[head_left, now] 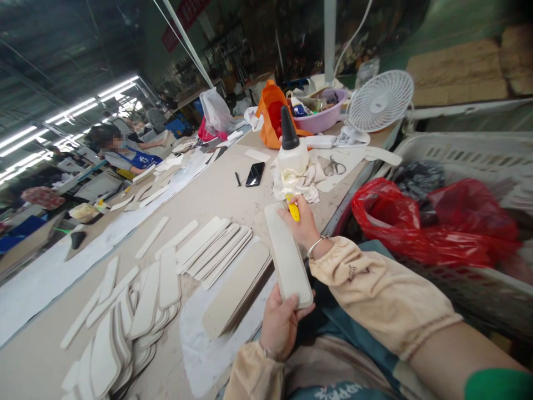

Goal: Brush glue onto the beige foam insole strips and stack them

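My left hand (283,322) grips the near end of a long, pale strip with rounded corners (287,255), thumb on top and fingers underneath. Between the fingers of my right hand (306,225) is a yellow-handled tool (293,212); its working end cannot be made out. That hand is at the strip's far end. Just beyond it stands a white bottle with a black cone cap (291,150), in a bowl or wrapping smeared with white paste (291,186). Left of the strip lies a neat stack of similar strips (239,289) on a white sheet (195,355).
Loose strips (141,300) are piled at left, beside a fanned row (214,247). Farther back are a phone (255,174), scissors (333,166), an orange bag (270,114), a purple basin (320,119) and a fan (381,103). A crate (466,144) with red plastic bags stands right. A co-worker (125,153) sits across.
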Available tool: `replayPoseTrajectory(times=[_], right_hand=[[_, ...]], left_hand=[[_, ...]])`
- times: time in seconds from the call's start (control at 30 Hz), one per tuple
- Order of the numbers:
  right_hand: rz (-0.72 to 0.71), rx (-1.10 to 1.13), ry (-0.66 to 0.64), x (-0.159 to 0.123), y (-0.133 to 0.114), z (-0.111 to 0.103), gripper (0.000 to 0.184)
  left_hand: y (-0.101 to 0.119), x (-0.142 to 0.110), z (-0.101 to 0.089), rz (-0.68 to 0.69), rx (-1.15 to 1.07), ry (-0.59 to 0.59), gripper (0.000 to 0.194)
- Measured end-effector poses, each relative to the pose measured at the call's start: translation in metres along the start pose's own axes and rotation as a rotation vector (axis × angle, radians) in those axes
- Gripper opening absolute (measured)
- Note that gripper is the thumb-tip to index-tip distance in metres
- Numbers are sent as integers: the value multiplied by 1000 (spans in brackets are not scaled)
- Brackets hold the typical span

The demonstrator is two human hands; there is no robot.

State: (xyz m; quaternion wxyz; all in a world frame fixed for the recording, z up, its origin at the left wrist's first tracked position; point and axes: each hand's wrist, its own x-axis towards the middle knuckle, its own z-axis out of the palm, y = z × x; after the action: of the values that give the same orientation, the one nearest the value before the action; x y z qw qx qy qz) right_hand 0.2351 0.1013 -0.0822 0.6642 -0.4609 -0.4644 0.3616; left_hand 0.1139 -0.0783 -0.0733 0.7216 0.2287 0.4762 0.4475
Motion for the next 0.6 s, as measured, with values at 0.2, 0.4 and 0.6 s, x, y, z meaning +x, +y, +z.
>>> replayPoseTrajectory(times=[0.2, 0.4, 0.6], right_hand=[[7, 9, 3, 0, 3, 1, 29], [45, 25, -13, -2, 0, 3, 29], [26, 34, -18, -2, 1, 4, 30]], left_hand=[[-1, 2, -5, -3, -8, -18, 43], [3, 0, -9, -14, -4, 11, 44], [1, 0, -14, -22, -25, 21, 50]])
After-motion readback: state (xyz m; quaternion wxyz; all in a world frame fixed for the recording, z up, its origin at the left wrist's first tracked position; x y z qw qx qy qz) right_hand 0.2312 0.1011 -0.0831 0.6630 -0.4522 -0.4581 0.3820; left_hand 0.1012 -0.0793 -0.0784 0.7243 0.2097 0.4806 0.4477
